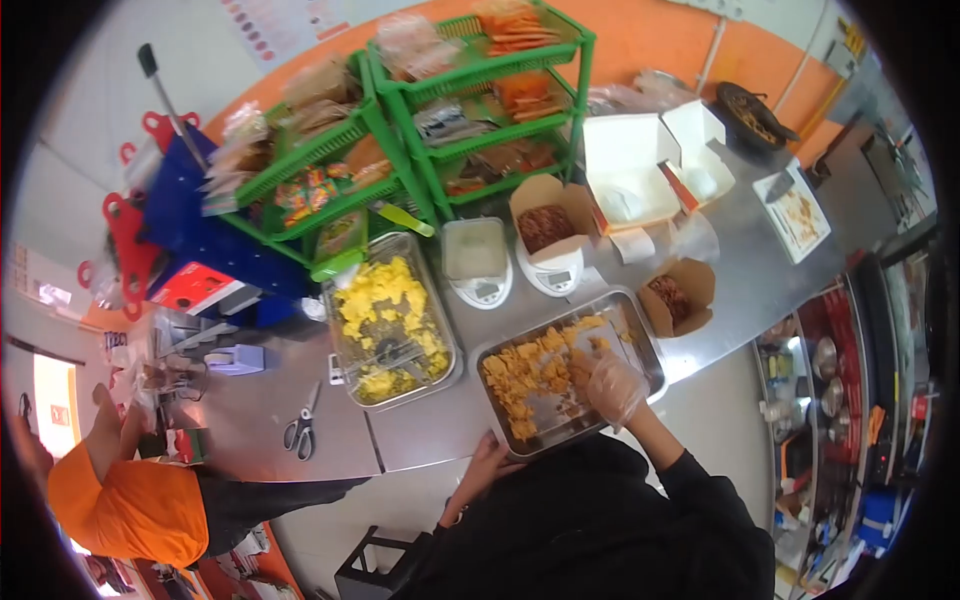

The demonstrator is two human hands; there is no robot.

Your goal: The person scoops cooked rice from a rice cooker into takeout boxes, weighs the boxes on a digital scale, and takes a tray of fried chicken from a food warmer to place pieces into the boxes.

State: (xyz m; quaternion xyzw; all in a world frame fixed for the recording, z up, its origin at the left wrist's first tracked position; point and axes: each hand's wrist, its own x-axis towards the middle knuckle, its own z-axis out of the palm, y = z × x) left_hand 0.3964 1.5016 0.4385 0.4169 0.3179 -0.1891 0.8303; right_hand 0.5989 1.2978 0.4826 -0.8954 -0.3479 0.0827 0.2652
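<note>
A metal tray (655,372) of golden-brown fried pieces lies on the steel counter before me. My right hand (612,388), in a clear plastic glove, reaches into its right part; the fingers bend down among the pieces, and what they hold is hidden. Bare, my left hand (490,462) rests at the tray's near left corner, fingers against the rim. Left of this tray is another metal tray (452,372) with yellow scrambled food. An open carton (697,283) with reddish-brown food stands by the right rim. A second such carton (560,205) sits on a white scale (550,277).
Another scale (482,290) bears a clear container (473,248). Green racks (430,150) of packets stand behind. Scissors (302,425) lie on the left. White boxes (630,160), a cutting board (797,225) and a dark pan (750,115) are back right. A person in orange (130,505) is at left.
</note>
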